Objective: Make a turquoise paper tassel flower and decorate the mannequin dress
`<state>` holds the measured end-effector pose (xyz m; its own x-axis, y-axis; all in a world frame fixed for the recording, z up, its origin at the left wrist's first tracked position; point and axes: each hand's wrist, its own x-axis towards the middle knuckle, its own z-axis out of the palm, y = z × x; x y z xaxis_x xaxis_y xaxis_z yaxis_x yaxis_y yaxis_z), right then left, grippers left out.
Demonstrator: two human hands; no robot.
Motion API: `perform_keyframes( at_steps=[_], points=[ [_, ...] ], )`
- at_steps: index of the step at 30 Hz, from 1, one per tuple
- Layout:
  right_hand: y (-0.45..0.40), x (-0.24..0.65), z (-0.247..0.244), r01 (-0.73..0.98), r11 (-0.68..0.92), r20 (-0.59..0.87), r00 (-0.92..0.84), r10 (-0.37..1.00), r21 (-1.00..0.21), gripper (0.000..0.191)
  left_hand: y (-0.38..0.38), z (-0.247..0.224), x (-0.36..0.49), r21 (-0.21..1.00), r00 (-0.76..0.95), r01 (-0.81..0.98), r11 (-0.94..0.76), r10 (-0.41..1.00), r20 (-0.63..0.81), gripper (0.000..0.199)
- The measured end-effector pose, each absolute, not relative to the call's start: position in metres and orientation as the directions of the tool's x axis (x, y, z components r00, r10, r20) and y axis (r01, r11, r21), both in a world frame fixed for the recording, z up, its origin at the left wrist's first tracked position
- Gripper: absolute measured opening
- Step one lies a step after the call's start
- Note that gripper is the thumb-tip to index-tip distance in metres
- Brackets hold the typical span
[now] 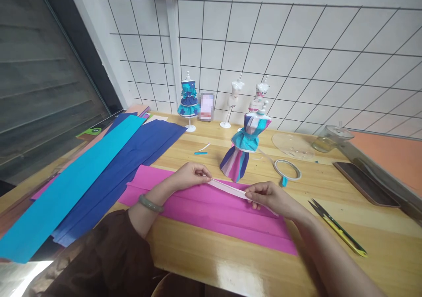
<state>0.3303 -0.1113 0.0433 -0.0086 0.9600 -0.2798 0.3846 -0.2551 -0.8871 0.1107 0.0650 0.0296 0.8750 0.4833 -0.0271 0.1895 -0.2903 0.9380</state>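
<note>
A narrow pale pink strip (227, 188) is stretched between my two hands, above a magenta sheet (211, 213) spread on the wooden table. My left hand (193, 175) pinches the strip's left end between thumb and fingers. Farther along, my right hand (267, 197) pinches it too, and the strip's other end runs on under that hand. Just behind the hands stands a small dress form in a striped skirt and turquoise top (247, 139). A roll of tape (288, 169) lies to its right, with a bit of blue at its edge.
Blue sheets (132, 161) and a turquoise strip (75, 182) lie at left. Yellow-handled scissors (339, 229) and a dark phone (365, 183) are at right. Behind stand a blue-dressed form (188, 99), white forms (234, 95), a blurred screen (206, 106) and a glass jar (329, 138).
</note>
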Motion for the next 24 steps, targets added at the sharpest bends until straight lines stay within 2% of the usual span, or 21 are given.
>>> perform_keyframes(
  at_steps=[4, 14, 24],
  points=[
    [-0.111, 0.327, 0.043, 0.376, -0.271, -0.271, 0.052, 0.961, -0.886, 0.041, 0.068, 0.028, 0.11, 0.96, 0.877, 0.158, -0.232, 0.48, -0.028, 0.027],
    [-0.11, 0.32, 0.042, 0.292, -0.274, -0.264, 0.075, 0.962, -0.916, 0.043, 0.07, 0.025, 0.11, 0.967, 0.871, 0.104, -0.231, 0.491, 0.023, 0.022],
    [-0.108, 0.318, 0.039, 0.322, -0.272, -0.252, 0.106, 0.962, -0.907, 0.041, 0.07, 0.024, 0.11, 0.963, 0.873, 0.123, -0.239, 0.488, 0.01, 0.024]
  ],
)
